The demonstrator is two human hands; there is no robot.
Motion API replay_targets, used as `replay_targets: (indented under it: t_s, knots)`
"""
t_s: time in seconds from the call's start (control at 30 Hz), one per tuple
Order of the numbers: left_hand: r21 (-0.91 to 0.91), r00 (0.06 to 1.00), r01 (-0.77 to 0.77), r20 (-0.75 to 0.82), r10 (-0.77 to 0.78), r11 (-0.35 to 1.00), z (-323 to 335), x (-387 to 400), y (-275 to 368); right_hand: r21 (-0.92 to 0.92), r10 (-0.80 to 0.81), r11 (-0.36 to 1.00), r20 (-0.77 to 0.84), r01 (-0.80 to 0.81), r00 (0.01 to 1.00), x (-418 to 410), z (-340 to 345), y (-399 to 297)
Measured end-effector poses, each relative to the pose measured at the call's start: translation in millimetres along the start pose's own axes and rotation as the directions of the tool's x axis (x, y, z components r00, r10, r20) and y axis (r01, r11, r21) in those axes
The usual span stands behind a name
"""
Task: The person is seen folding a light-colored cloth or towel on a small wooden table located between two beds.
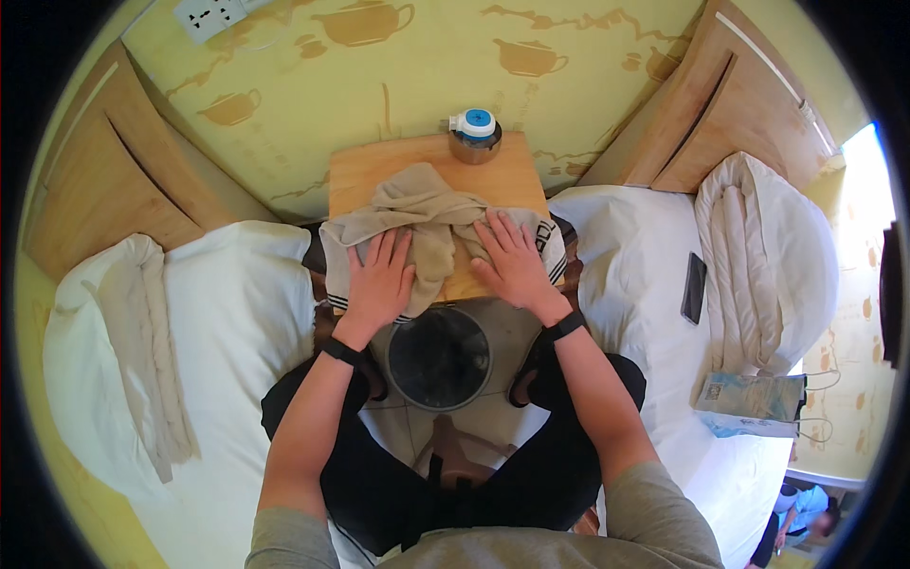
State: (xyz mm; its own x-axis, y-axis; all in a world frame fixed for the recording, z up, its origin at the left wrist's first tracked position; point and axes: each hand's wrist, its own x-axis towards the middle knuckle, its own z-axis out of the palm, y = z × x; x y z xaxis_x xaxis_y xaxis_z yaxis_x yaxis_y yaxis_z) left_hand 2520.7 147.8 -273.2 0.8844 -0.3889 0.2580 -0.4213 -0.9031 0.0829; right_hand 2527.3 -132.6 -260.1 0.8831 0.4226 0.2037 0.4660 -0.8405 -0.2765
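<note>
A crumpled beige cloth [426, 203] with grey parts and dark striped edges lies across a small wooden table [355, 165]. On its left part rests my left hand [382, 274], palm down with the fingers spread. My right hand [513, 262] lies flat on the right part, near dark lettering, its fingers a little apart and its thumb side by bare wood. Neither hand grips the cloth. Below the table's near edge, between my feet, stands a round dark bucket [439, 358]; what it holds is unclear.
A white and blue plug-in device [475, 124] sits on a brownish container [476, 151] at the table's back. Beds with white sheets flank me; the right one holds a phone [693, 288] and a paper bag [752, 397]. A person [800, 519] is at the lower right.
</note>
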Motion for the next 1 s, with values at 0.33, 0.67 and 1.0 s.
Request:
replay_targets:
  t_s: [0.33,0.67,1.0]
  knots:
    - [0.022,1.000,-0.012,-0.016,0.012,1.000,8.5,-3.7,-3.0,-0.037,0.034,0.999,-0.020,-0.035,0.999,-3.3,19.5,-4.5]
    - [-0.118,0.997,0.066,0.056,-0.060,0.991,0.3,-46.3,10.1,0.034,0.046,0.998,0.007,-0.046,0.999,-41.1,17.1,-14.8]
    - [-0.006,0.941,0.225,0.260,-0.216,0.974,-18.3,-59.2,-18.8,-0.007,0.131,0.991,-0.060,-0.131,0.990,-41.8,5.1,24.8]
